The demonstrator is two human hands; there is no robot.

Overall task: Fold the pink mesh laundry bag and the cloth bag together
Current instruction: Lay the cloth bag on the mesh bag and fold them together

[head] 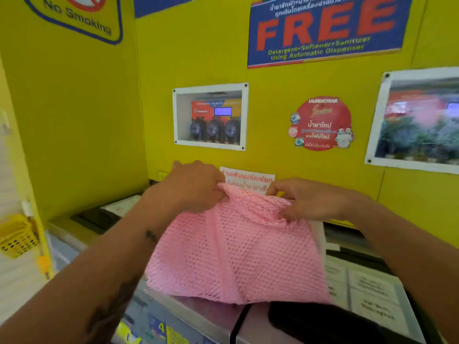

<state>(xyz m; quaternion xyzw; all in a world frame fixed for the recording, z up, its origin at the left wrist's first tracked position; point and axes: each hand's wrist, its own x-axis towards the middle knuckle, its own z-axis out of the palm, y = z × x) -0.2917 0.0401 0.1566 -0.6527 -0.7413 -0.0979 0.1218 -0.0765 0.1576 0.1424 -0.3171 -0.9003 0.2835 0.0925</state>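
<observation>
Pink mesh bag (238,249), centre frame, pinched at top edge by left hand (196,187) and right hand (310,201); folding barely begun (cloth bag not identifiable).

The mesh bag (236,249) is pink, with an open honeycomb weave. It hangs upright, its top edge bunched and raised, its lower edge draped onto the top of a washer (198,311). A vertical crease runs down its middle. A thin strip of white material (320,234) shows behind its right edge; this may be the cloth bag, but the view is too blurred to confirm.
</observation>
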